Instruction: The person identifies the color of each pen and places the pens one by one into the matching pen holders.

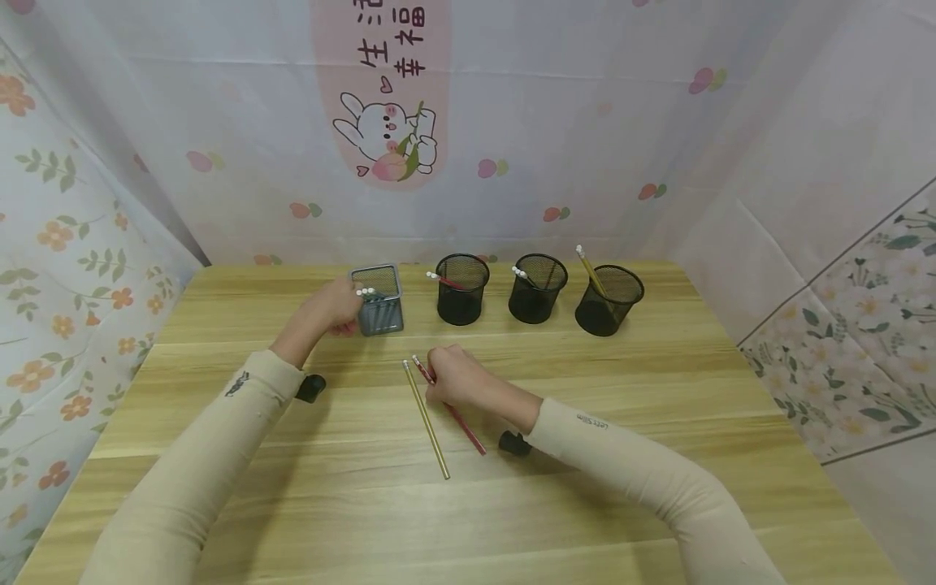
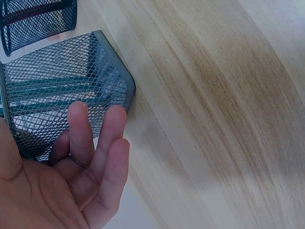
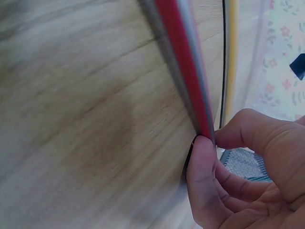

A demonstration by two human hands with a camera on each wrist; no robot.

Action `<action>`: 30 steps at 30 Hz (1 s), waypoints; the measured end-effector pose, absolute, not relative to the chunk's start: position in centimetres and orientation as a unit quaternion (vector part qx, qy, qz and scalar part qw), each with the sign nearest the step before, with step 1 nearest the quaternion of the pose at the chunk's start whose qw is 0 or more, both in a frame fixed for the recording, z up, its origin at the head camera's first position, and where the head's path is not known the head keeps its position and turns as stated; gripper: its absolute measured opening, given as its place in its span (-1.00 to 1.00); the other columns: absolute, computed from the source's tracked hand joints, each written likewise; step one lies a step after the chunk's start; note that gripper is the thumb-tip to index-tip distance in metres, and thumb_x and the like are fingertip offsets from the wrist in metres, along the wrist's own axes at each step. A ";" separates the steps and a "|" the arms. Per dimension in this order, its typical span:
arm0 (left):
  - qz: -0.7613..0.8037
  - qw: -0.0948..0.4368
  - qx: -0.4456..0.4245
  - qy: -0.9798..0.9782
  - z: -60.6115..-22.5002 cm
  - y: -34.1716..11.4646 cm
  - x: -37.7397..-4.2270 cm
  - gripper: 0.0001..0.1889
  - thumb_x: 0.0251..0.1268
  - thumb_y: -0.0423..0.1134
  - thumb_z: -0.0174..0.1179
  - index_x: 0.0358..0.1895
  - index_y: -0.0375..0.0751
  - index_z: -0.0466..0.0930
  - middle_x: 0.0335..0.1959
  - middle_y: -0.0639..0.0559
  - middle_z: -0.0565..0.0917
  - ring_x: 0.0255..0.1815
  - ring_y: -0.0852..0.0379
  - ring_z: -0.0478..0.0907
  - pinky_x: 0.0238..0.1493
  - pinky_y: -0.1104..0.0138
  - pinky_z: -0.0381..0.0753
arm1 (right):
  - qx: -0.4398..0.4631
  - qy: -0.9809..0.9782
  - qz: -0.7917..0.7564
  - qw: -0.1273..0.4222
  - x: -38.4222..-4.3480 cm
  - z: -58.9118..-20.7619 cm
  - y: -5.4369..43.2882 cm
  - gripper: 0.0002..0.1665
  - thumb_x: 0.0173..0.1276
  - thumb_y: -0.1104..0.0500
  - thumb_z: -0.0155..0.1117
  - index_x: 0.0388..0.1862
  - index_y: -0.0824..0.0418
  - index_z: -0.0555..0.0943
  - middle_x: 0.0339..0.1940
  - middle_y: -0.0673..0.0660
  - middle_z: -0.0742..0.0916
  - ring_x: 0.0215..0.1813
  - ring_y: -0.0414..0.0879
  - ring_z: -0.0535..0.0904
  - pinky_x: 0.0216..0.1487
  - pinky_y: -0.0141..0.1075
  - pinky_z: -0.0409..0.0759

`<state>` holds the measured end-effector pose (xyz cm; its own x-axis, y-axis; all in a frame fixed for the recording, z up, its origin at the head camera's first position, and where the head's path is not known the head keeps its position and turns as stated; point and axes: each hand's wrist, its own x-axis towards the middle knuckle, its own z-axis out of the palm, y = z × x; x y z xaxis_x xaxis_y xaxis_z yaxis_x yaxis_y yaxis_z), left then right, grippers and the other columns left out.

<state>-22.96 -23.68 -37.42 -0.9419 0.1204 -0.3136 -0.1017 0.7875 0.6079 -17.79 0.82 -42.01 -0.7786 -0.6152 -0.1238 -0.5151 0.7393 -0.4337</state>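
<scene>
My left hand (image 1: pixel 331 309) is at the left side of a grey square mesh pen holder (image 1: pixel 383 318). Its outer fingers are loosely extended beside the mesh in the left wrist view; the thumb's tip is out of sight there. Several green pencils (image 2: pixel 52 85) with white ends lean inside this holder. Between thumb and forefinger, my right hand (image 1: pixel 462 377) pinches a red pencil (image 3: pixel 183 52) near its eraser end, low over the wooden table. A yellow pencil (image 1: pixel 426 422) lies just left of the red one.
Three round black mesh pen holders stand in a row to the right: one (image 1: pixel 461 309) with a red pencil, a middle one (image 1: pixel 532 307) with dark pencils, and the rightmost (image 1: pixel 600 317) with yellow pencils. A printed curtain (image 1: pixel 548 122) hangs behind the table (image 1: pixel 351 504).
</scene>
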 end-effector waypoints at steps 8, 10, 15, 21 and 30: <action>0.327 0.170 -0.006 0.930 -37.6 -23.6 -23.0 -0.56 0.66 -0.26 -0.41 0.04 -0.49 0.47 -0.57 -0.19 0.62 -0.46 -0.16 0.68 -0.42 0.11 0.68 | -0.317 0.916 -0.202 0.142 -17.8 -42.0 1.2 -0.80 0.04 0.38 0.41 -0.53 0.18 0.54 -0.64 -0.06 0.52 -0.56 -0.18 0.39 -0.58 -0.37 0.36; 0.327 0.170 -0.008 0.930 -37.6 -23.6 -23.0 -0.51 0.69 -0.21 -0.43 0.05 -0.51 0.49 -0.57 -0.19 0.62 -0.45 -0.17 0.68 -0.41 0.10 0.68 | -0.324 0.912 -0.208 0.143 -17.9 -42.0 1.4 -0.83 0.06 0.38 0.42 -0.49 0.22 0.57 -0.63 -0.06 0.52 -0.55 -0.19 0.40 -0.56 -0.38 0.37; 0.325 0.170 -0.004 0.930 -37.4 -23.6 -23.0 -0.51 0.68 -0.21 -0.44 0.02 -0.51 0.47 -0.56 -0.21 0.63 -0.44 -0.18 0.68 -0.41 0.10 0.67 | -0.336 0.901 -0.225 0.156 -18.1 -41.9 2.1 -0.83 0.11 0.38 0.43 -0.43 0.24 0.58 -0.61 -0.06 0.52 -0.55 -0.22 0.38 -0.53 -0.40 0.35; 0.321 0.168 -0.005 0.932 -37.3 -23.5 -22.9 -0.46 0.68 -0.18 -0.48 -0.04 -0.52 0.49 -0.56 -0.21 0.64 -0.45 -0.17 0.68 -0.44 0.14 0.66 | -0.334 0.894 -0.245 0.169 -18.6 -41.2 3.2 -0.81 0.14 0.40 0.42 -0.40 0.23 0.56 -0.55 -0.02 0.58 -0.50 -0.21 0.42 -0.47 -0.40 0.39; 0.326 0.169 -0.004 0.930 -37.4 -23.4 -23.0 -0.52 0.67 -0.23 -0.45 0.00 -0.53 0.47 -0.57 -0.19 0.63 -0.47 -0.16 0.68 -0.42 0.11 0.67 | -0.338 0.894 -0.259 0.143 -19.1 -39.5 4.8 -0.84 0.18 0.40 0.36 -0.33 0.23 0.57 -0.49 0.00 0.60 -0.45 -0.16 0.45 -0.42 -0.36 0.42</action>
<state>-23.05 -23.43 -37.44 -0.9426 0.1025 -0.3178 -0.1184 0.7873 0.6051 -19.05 4.78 -39.51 -0.7306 -0.6781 -0.0806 -0.5301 0.6376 -0.5590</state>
